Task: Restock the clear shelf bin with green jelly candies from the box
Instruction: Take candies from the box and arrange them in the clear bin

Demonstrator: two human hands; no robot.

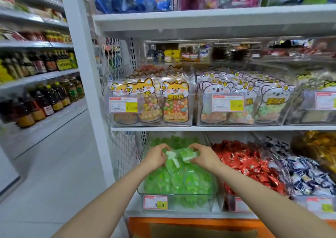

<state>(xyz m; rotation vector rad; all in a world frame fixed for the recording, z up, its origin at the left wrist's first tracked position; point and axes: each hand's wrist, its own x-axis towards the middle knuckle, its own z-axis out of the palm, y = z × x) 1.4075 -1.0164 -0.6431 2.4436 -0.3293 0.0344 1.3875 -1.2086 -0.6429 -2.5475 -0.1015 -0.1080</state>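
White shelving unit [209, 22], several tiers, fills the right of the view; a second run of shelves with dark bottles [41, 96] recedes on the left across a pale floor [54, 174].

Middle tier: clear bins side by side. Leftmost holds fox-faced pouches [175, 99] of mixed coloured sweets; next holds koala-faced pouches [216, 99]. Both carry red-and-yellow price tags.

Lower tier: clear shelf bin [178, 195] at left, heaped with green jelly candies [190, 181] up to and above its front lip. Price tag [155, 202] on its front, lower left. Just to its right, a bin of red wrapped candies [243, 163]; beyond that, blue-and-white wrapped ones [300, 170].

Below the lower tier, an orange edge [181, 221] with a brownish surface inside; too blurred to say whether it is the box.

Both forearms bare, reaching up over the green bin. Left hand [156, 156] curled, fingers pinched on a green-and-white packet [171, 158] at the top of the heap. Right hand [201, 155] curled likewise, gripping another green packet [189, 155] just beside the first. The two hands are near each other, the packets between them, above the pile.
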